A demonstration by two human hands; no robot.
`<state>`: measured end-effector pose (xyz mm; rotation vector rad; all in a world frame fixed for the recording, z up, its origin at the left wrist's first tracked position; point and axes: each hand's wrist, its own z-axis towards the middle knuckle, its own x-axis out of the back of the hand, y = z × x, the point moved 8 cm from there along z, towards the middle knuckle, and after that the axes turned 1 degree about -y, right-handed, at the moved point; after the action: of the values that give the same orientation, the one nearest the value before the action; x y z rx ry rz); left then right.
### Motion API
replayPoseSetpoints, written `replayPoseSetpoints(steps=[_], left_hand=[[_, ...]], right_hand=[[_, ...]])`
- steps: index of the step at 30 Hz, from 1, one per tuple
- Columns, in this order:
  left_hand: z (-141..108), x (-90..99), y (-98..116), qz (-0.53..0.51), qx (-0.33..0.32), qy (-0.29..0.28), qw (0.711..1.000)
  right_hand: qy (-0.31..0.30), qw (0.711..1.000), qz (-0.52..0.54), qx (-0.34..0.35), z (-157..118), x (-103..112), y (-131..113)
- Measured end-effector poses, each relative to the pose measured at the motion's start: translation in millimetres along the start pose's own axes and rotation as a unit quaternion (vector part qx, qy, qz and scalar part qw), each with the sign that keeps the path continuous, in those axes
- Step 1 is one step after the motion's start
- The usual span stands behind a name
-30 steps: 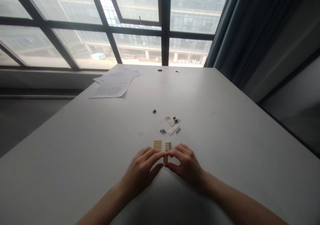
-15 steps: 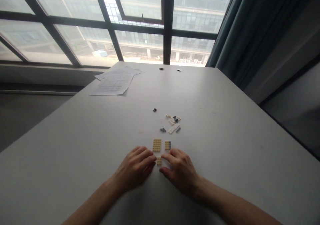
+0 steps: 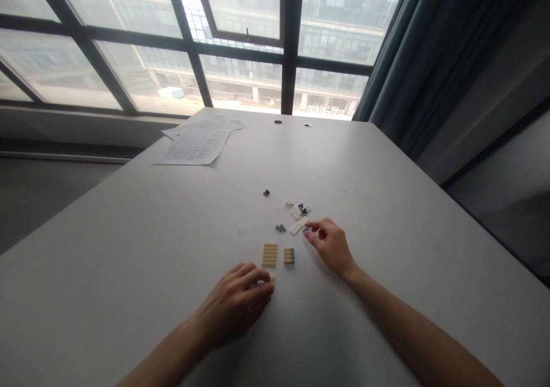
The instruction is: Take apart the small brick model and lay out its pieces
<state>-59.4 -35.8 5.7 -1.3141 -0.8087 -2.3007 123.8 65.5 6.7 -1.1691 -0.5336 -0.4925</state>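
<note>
My left hand point(image 3: 243, 295) is closed around a small tan toy building plate point(image 3: 272, 279), mostly hidden behind its fingers near the table's front. My right hand point(image 3: 330, 243) reaches farther out to the right, thumb and index finger closed on a small grey building plate point(image 3: 305, 230) beside the loose pieces. Between and beyond the hands lie a larger tan studded plate point(image 3: 270, 255) and a tan plate with a blue-grey strip point(image 3: 289, 255) on its right side.
White flat pieces point(image 3: 298, 226), cream studded plates point(image 3: 295, 212) and black pieces point(image 3: 303, 209) form a loose cluster. Grey pieces point(image 3: 280, 228) lie left of it, and a lone black piece point(image 3: 266, 192) is farther back. Papers point(image 3: 195, 143) rest on the white table point(image 3: 172, 232) near the window.
My right hand has left the small tan plate and moved forward and right to the grey plate by the cluster. My left hand has stayed by the tan plate, now covering more of it.
</note>
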Motion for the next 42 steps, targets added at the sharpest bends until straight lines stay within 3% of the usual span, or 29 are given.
replayPoseSetpoints(steps=[4,10,17,24,30,36,42], left_hand=[[-2,2.5,-6,-0.030,0.020,0.030,0.999],[-4,3.1,-13,-0.059,0.038,0.051,0.996],[-2,6.3,-9,-0.063,0.028,0.065,0.996],[-3,6.1,-8,-0.065,0.026,0.062,0.996],[-2,6.2,-8,-0.070,0.023,0.061,0.995],[0,5.7,-8,-0.074,0.021,0.058,0.995],[0,6.3,-7,-0.063,0.021,0.055,0.996]], right_hand=[[-0.022,0.994,-0.103,-0.003,51,-3,13],[-0.107,0.981,-0.164,0.014,102,-43,3],[-0.161,0.959,-0.232,0.001,116,-75,0],[-0.148,0.964,-0.221,0.026,111,-78,-6],[-0.099,0.983,-0.145,0.056,86,-39,-25],[-0.076,0.995,0.009,0.066,10,1,-19],[-0.085,0.978,-0.056,0.181,-53,1,-12]])
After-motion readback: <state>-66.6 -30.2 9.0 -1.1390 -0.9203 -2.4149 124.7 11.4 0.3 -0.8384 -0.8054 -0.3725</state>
